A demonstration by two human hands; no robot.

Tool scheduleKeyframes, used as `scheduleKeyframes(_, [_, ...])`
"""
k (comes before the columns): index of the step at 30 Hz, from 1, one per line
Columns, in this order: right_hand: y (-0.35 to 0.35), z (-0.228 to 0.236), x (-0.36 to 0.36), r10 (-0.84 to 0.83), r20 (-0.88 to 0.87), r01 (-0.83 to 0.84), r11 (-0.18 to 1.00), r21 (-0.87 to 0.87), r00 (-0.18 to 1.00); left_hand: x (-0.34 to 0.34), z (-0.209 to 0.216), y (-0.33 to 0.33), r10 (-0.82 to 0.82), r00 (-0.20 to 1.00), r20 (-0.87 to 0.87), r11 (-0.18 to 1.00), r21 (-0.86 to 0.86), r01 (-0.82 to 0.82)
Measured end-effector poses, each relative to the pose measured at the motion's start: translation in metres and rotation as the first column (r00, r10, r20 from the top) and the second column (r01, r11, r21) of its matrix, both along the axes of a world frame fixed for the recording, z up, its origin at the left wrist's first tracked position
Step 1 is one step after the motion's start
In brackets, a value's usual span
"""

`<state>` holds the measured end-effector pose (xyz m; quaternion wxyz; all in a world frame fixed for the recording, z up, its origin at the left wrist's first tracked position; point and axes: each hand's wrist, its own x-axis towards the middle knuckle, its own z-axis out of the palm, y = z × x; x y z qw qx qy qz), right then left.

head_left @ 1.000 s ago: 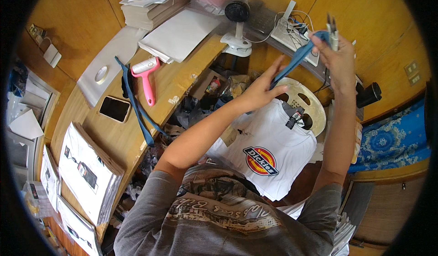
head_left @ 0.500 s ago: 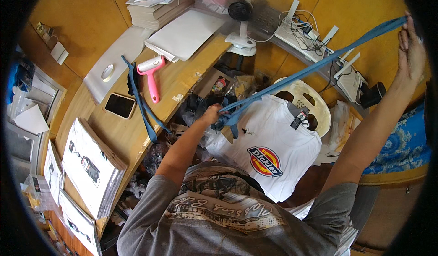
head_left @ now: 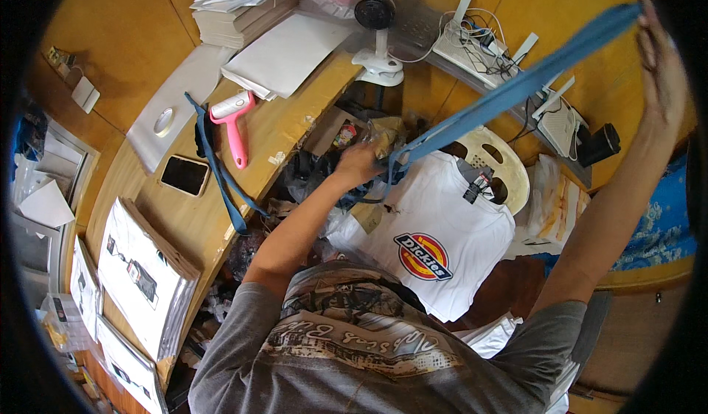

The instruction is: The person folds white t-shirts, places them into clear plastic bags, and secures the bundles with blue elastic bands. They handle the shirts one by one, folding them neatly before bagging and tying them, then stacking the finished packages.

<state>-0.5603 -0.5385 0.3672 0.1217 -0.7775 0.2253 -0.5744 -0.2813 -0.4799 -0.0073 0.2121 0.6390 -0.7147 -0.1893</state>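
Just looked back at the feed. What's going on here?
A person holds a blue fabric strip drawn out between the left hand, which is lower, and the raised right hand. Below it, a white shirt with a round emblem lies in front of a cream chair back. On the wooden desk to the left are a pink-handled roller and a phone.

A single legible word runs in white letters across the round red, yellow and dark logo [head_left: 422,257] on the white shirt [head_left: 461,222]. Pale script-style lettering [head_left: 369,336] crosses the wearer's grey top [head_left: 369,384]. The print on the white packages [head_left: 140,281] is too small to read.
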Motion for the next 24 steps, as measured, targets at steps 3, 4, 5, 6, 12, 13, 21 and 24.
scheduleKeyframes(3, [0.017,-0.016,0.050,0.053,0.104,-0.063,0.993,0.102,0.993,-0.054,0.084,-0.004,-0.437,0.584,-0.684,0.878,-0.466,0.112])
scheduleKeyframes(4, [0.027,-0.018,0.064,0.052,0.187,-0.079,0.988,0.136,0.981,-0.055,0.095,-0.001,-0.435,0.480,-0.762,0.900,-0.392,0.193])
scheduleKeyframes(5, [0.027,-0.017,0.062,0.003,0.196,-0.027,0.992,0.120,0.981,-0.056,0.105,0.000,-0.414,0.370,-0.832,0.903,-0.323,0.284])
scheduleKeyframes(6, [0.025,-0.015,0.059,-0.045,0.206,0.024,0.994,0.104,0.977,-0.056,0.109,0.000,-0.372,0.261,-0.891,0.888,-0.260,0.379])
scheduleKeyframes(12, [-0.032,0.005,-0.055,-0.113,0.413,0.078,0.992,0.099,0.904,0.007,0.012,0.018,-0.189,0.525,-0.830,0.906,0.058,0.419])
scheduleKeyframes(13, [-0.046,0.009,-0.091,-0.095,0.433,0.042,0.991,0.129,0.896,0.016,0.000,0.023,-0.161,0.527,-0.834,0.895,0.102,0.435])
scheduleKeyframes(21, [-0.091,-0.105,-0.105,-0.595,0.249,0.428,0.757,0.495,0.765,0.024,0.043,0.049,-0.265,0.359,-0.895,0.915,-0.116,0.387])
scheduleKeyframes(24, [-0.114,-0.175,-0.095,-0.592,0.480,0.303,0.778,0.550,0.648,0.052,0.044,0.054,-0.302,0.528,-0.794,0.880,-0.020,0.474])
